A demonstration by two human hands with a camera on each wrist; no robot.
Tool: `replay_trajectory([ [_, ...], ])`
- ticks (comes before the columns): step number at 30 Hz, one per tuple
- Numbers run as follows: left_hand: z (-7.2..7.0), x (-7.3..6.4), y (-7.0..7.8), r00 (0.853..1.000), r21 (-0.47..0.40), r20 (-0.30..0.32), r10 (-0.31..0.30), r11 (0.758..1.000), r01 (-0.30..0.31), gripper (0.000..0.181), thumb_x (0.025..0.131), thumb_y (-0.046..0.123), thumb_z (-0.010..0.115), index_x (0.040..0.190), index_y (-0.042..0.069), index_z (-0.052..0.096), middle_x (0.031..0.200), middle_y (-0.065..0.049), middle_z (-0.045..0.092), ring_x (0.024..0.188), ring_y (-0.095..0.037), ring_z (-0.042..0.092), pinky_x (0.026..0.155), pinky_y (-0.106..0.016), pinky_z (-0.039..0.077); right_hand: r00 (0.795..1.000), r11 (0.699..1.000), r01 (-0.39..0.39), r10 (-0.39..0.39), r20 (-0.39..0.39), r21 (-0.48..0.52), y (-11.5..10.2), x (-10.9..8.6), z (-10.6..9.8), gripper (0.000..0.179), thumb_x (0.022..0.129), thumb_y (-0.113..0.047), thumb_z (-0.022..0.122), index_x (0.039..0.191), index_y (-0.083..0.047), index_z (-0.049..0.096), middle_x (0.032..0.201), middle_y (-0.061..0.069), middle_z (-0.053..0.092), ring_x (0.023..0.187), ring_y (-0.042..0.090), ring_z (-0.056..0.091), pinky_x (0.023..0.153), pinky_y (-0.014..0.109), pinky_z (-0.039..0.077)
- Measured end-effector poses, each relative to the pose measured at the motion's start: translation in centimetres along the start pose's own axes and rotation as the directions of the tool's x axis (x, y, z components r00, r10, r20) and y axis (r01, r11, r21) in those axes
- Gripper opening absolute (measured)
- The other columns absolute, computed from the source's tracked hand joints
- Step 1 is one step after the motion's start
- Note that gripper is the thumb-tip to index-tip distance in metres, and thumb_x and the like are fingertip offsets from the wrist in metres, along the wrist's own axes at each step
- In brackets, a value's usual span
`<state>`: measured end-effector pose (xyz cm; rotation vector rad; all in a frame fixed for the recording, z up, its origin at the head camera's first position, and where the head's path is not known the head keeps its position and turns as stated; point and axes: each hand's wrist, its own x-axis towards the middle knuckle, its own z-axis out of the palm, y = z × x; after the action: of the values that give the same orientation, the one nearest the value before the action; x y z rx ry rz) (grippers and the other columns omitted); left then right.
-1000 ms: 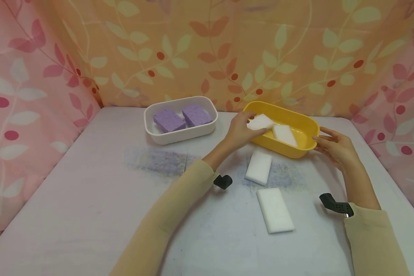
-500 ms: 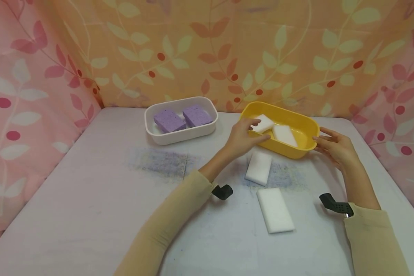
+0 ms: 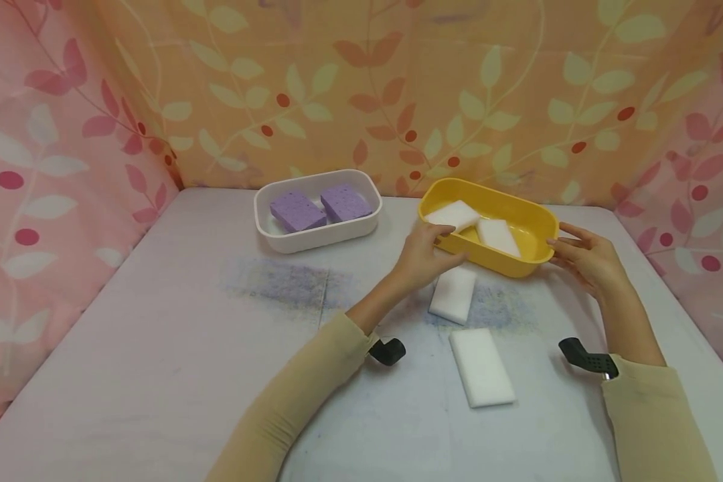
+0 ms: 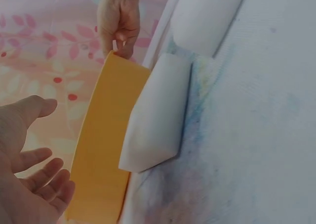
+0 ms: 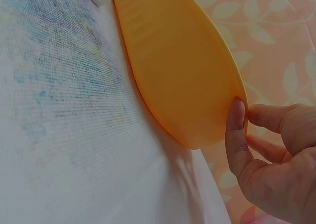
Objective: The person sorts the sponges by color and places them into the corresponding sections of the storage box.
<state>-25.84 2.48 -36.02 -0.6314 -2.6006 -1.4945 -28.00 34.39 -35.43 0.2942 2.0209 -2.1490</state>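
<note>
My right hand pinches the rim at the right end of a yellow plastic tray, thumb on one side of the wall and fingers on the other. Two white sponges lie inside it, one at the left and one nearer the middle. Just in front of the tray's left part, my left hand hovers with spread fingers, holding nothing; the left wrist view shows its thumb and fingers apart. A white sponge lies on the table before the tray, and another lies closer to me.
Left of the yellow tray stands a white tray with two purple sponges in it. Bluish stains mark the white table cover. A patterned curtain closes off the back and sides.
My left hand has drawn back from over the yellow tray's left end, towards me, leaving the white sponge there uncovered. The right hand and the tray stay put.
</note>
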Motion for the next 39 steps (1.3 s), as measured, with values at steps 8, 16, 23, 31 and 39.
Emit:
replay_trajectory([
  [8,0.8,-0.6,-0.5,0.999,-0.015,0.038,-0.029,0.999,0.030,0.054,0.092,0.021,0.083,0.138,-0.002,0.066,0.138,-0.018,0.064,0.124,-0.032,0.061,0.100,-0.025,0.051,1.000,1.000,-0.004,0.003,-0.004,-0.010,-0.1,0.0,0.0,0.095,0.099,-0.011,0.074,0.169,-0.006,0.010,0.084,-0.015,0.071,0.076,0.004,0.072,0.068,0.018,0.062],
  [16,1.5,-1.0,-1.3,0.997,0.027,0.072,-0.034,0.999,0.032,0.060,0.091,0.023,0.084,0.141,-0.002,0.063,0.136,-0.020,0.061,0.119,-0.033,0.061,0.096,-0.024,0.052,1.000,1.000,0.012,-0.012,0.011,0.000,0.1,0.3,0.1,0.095,0.099,-0.010,0.073,0.169,-0.004,0.009,0.085,-0.014,0.072,0.076,0.004,0.073,0.068,0.019,0.062],
  [23,2.3,-1.1,-1.9,0.992,0.051,0.118,-0.053,0.998,0.047,0.060,0.090,0.024,0.086,0.140,-0.001,0.064,0.140,-0.016,0.062,0.126,-0.027,0.059,0.100,-0.024,0.053,1.000,1.000,0.007,-0.007,0.009,0.001,0.0,0.2,0.1,0.095,0.099,-0.010,0.074,0.169,-0.005,0.010,0.085,-0.015,0.072,0.076,0.005,0.073,0.068,0.018,0.062],
  [31,3.2,-1.4,-2.0,0.980,0.088,0.150,-0.130,0.989,0.117,0.071,0.086,0.029,0.090,0.143,-0.001,0.062,0.143,-0.015,0.056,0.130,-0.023,0.051,0.112,-0.026,0.044,1.000,1.000,-0.001,0.001,-0.001,-0.022,-0.1,0.0,-0.1,0.096,0.099,-0.012,0.075,0.169,-0.006,0.011,0.085,-0.015,0.070,0.077,0.004,0.072,0.069,0.018,0.062],
  [39,3.6,-1.6,-1.8,0.960,0.157,0.190,-0.205,0.972,0.177,0.089,0.083,0.039,0.092,0.155,0.006,0.051,0.141,-0.014,0.048,0.123,-0.020,0.048,0.100,-0.022,0.046,1.000,0.999,-0.010,0.010,-0.011,-0.046,-0.1,0.1,-0.3,0.099,0.096,-0.016,0.078,0.169,-0.008,0.012,0.085,-0.016,0.070,0.078,0.004,0.072,0.070,0.018,0.062],
])
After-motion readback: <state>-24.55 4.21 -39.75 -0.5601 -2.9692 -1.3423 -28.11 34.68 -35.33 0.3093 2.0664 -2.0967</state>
